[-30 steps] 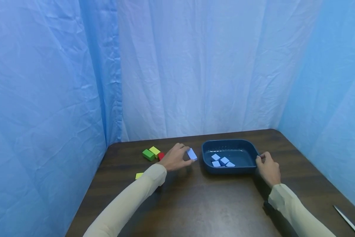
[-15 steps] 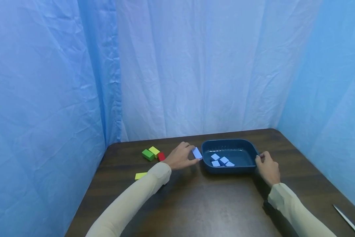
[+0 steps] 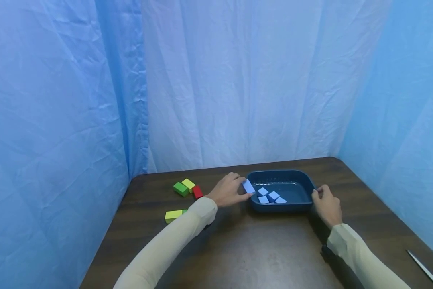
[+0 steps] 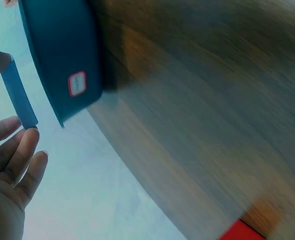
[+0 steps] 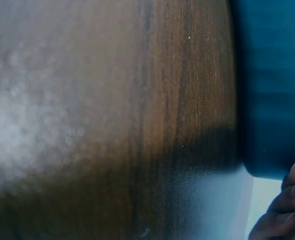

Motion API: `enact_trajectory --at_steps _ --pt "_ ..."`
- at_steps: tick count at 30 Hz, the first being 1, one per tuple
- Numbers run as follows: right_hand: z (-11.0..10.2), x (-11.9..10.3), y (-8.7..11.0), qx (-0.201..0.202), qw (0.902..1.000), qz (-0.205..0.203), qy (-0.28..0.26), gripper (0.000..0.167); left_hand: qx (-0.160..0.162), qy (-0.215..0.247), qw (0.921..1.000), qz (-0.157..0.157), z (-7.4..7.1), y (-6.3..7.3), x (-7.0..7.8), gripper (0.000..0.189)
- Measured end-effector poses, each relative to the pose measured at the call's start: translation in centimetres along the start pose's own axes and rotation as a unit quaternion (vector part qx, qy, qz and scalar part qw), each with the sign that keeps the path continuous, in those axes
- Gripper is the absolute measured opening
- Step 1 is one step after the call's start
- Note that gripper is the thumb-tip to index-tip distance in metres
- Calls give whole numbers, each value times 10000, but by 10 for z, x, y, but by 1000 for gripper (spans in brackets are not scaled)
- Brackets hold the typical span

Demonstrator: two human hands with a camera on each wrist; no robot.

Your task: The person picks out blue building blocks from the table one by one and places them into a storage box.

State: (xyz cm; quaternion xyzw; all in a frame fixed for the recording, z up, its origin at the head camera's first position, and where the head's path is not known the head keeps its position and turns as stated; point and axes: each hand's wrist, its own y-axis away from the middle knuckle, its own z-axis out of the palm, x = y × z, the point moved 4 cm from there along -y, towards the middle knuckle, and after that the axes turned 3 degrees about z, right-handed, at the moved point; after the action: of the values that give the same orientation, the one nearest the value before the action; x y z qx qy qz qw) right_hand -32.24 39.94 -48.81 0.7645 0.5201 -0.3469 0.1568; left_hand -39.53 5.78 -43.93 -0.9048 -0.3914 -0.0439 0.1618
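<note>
Between thumb and fingertips, my left hand pinches a blue block at the left rim of a dark blue tray. In the left wrist view the block is held by its two ends, beside the tray wall with its small red-edged label. Several blue blocks lie in the tray's near left part. My right hand grips the tray's right rim with thumb and fingers. Its curled fingers show at the tray's corner in the right wrist view.
Left of my left hand lie a green block, a yellow block and a red block. Nearer, another yellow block has a bit of green beside it, partly behind the sleeve. A thin silvery pointed object lies at the table's right edge.
My left hand has carried the blue block rightward, from left of the tray to its left rim. More of the red and near yellow blocks shows. My right hand stays put.
</note>
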Motion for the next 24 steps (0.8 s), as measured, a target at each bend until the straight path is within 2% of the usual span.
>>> enact_trajectory --at_steps 11,18,24 --pt "2 1 -2 51 10000 -41 43 35 -46 -478 9967 656 4 -14 24 66" --pt "1 1 -2 29 10000 5 15 36 -152 -618 9949 785 3 -23 34 67" --pt "1 2 -4 83 10000 -30 12 36 -192 -714 9939 820 9 -31 40 66"
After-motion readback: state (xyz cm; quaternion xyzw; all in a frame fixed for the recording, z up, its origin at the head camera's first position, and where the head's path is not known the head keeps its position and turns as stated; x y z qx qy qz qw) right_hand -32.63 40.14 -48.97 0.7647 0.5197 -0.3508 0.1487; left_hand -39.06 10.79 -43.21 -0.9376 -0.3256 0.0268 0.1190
